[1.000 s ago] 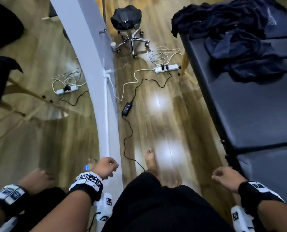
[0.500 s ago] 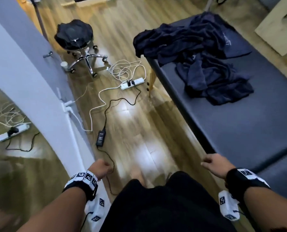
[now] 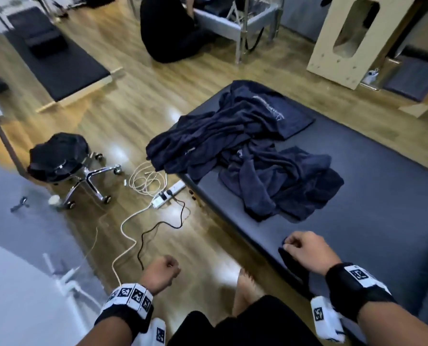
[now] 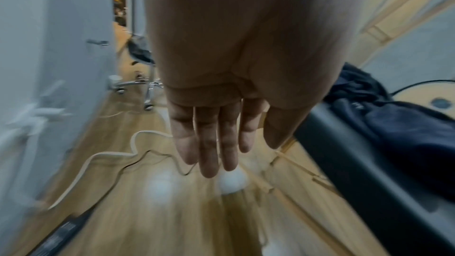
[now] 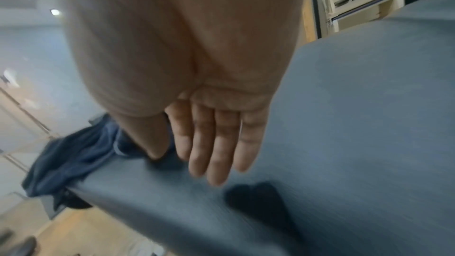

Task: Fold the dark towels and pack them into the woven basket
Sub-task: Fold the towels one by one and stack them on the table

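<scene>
A rumpled heap of dark navy towels (image 3: 245, 151) lies on the far half of a dark padded table (image 3: 382, 208), with one corner drooping over its left edge. No woven basket is in view. My right hand (image 3: 291, 243) hangs just above the table's near left edge, well short of the heap. The right wrist view shows its fingers (image 5: 216, 153) relaxed and holding nothing, with the towels (image 5: 74, 155) beyond. My left hand (image 3: 168, 267) hangs over the wooden floor beside the table. It is loosely curled and holds nothing, its fingers (image 4: 209, 143) hanging down in the left wrist view.
On the floor left of the table are a rolling stool (image 3: 58, 156), a power strip (image 3: 168, 193) and loose cables (image 3: 143, 236). A pale wall (image 3: 20, 295) stands close on my left. At the back, a person (image 3: 168, 28) sits near a metal frame, with a wooden box (image 3: 345, 38) to the right.
The view has swung up and to the right, bringing the table and towel heap toward the middle. My right hand has come over the table's near edge. My left hand has moved away from the wall.
</scene>
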The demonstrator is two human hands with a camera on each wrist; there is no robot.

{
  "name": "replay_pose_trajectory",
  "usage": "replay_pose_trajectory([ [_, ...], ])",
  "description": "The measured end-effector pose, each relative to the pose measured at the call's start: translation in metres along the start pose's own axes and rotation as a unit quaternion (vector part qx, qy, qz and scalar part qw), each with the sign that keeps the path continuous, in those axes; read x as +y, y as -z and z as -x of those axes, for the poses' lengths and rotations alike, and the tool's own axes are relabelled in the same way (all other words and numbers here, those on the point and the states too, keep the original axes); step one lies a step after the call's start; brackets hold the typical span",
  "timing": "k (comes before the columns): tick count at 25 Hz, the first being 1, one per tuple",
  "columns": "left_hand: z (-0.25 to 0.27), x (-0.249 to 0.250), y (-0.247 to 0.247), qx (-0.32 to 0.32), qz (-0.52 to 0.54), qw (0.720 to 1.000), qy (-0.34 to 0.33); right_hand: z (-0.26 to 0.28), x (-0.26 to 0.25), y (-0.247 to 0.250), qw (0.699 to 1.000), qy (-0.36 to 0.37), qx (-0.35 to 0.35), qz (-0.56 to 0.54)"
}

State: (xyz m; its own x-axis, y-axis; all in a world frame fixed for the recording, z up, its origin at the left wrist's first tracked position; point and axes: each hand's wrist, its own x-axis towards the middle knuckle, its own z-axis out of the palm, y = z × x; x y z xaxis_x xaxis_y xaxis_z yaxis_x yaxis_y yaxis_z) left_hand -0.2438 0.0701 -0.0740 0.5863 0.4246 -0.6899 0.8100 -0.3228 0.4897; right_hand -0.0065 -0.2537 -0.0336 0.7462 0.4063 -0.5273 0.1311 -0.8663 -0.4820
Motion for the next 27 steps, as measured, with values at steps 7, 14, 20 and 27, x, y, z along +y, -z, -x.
replay_pose_trajectory([
  [7,-0.063,0.146,0.035,-0.007,-0.125,0.981,-0.151,-0.07,-0.084,0.023,0.998,0.029,0.044,0.022],
  [14,-0.107,0.258,0.059,-0.044,-0.15,0.941,-0.3,-0.121,-0.103,0.055,0.966,-0.063,0.248,-0.048],
  [20,-0.139,0.306,0.063,-0.071,-0.209,0.884,-0.412,-0.124,-0.104,0.074,0.989,-0.085,0.121,-0.011],
  [27,-0.142,0.352,0.036,-0.063,-0.373,0.751,-0.541,-0.045,-0.108,0.093,0.966,-0.006,0.256,-0.026],
])
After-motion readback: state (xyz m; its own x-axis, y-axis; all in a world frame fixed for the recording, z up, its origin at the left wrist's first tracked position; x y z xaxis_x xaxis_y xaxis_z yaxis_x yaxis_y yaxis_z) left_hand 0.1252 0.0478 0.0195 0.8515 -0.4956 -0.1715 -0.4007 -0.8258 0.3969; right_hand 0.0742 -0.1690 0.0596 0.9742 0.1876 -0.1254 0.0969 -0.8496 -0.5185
